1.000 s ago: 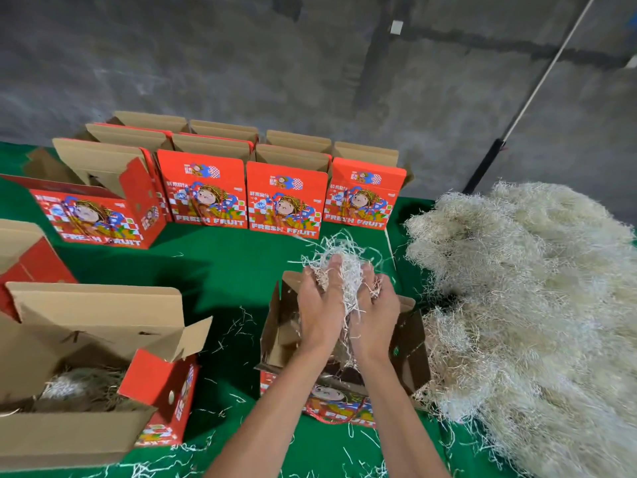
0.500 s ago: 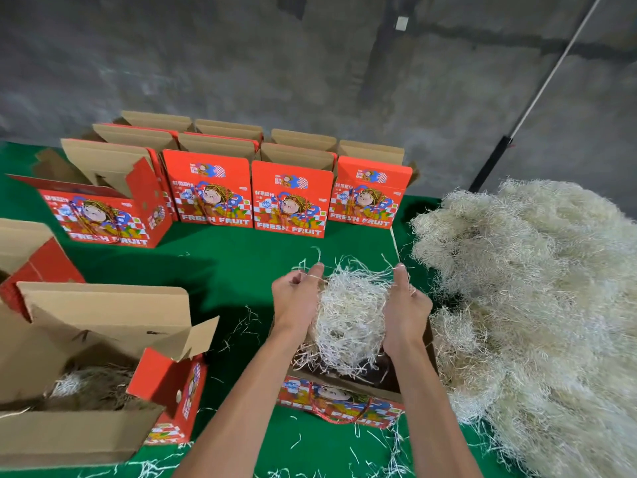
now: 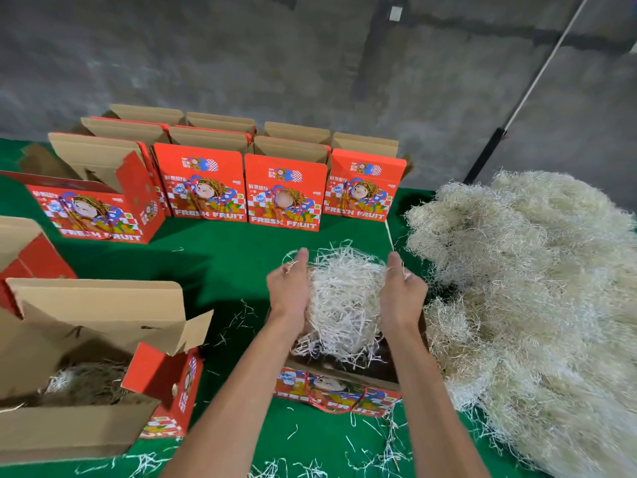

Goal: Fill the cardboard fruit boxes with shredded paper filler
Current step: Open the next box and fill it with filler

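head view: boxes [image 3: 282, 198] read "fresh fruit"; smaller print seems illegible.

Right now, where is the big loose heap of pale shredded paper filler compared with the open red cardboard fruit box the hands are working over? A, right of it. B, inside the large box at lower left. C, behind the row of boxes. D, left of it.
A: the big heap of pale shredded paper filler lies on the green cloth to the right of the open red cardboard fruit box.
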A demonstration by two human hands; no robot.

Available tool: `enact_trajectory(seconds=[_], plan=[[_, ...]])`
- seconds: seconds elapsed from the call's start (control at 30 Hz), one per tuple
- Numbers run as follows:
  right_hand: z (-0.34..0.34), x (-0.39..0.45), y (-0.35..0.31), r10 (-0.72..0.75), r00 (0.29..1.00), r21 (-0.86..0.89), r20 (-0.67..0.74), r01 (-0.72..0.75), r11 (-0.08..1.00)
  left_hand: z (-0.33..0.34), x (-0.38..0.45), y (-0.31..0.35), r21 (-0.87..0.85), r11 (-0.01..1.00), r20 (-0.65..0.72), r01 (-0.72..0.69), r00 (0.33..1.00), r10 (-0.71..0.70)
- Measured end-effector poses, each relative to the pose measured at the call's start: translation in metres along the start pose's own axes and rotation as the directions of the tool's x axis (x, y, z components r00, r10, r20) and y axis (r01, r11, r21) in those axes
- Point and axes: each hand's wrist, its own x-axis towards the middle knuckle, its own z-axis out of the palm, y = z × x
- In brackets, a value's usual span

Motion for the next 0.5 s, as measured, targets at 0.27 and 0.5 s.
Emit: enact_trajectory(seconds=[0.27, 0.5], plan=[[-0.016, 0.008, 0.003, 0.128, 0.986, 0.105, -0.108, -0.117, 0.988, -0.009, 0.006, 0.004, 0.050, 0.998, -0.017, 0.038, 0.999, -0.038], [-0.036, 0.016, -0.003, 0.181, 0.976, 0.143, -0.121, -0.163, 0.976, -0.027, 0.015, 0.012, -0.008, 0.995, -0.087, 0.103, 0.991, -0.103]])
